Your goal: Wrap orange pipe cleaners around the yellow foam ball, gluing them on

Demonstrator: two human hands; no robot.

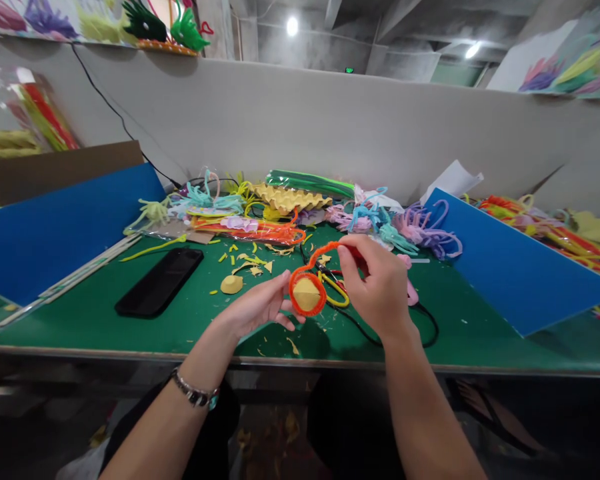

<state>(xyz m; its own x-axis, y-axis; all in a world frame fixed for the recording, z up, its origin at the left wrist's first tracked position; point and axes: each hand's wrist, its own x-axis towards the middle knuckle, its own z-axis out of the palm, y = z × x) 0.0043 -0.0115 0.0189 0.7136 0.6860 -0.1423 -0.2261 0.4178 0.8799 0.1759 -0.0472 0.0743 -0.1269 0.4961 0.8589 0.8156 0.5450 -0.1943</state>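
Observation:
An orange pipe cleaner (323, 255) curls around the rim of a small yellow cone-like piece (307, 293). My left hand (265, 303) grips this piece at its left edge, thumb on top and the other fingers below. Up and to the right, my right hand (377, 280) pinches the loose stretch of the pipe cleaner between thumb and forefinger. Both hands are just above the green table, near its front edge. A second yellow cut piece (231, 285) lies on the table, left of the held one. Behind my right hand is a yellow pipe cleaner loop (336, 291), partly covered.
A black phone (160, 283) lies at left. Blue boards (55, 230) flank the green table (275, 337) on both sides. Bundles of coloured pipe cleaners (260, 228) and egg-carton sheet (290, 199) line the back. A black cable (363, 328) runs beneath my right hand.

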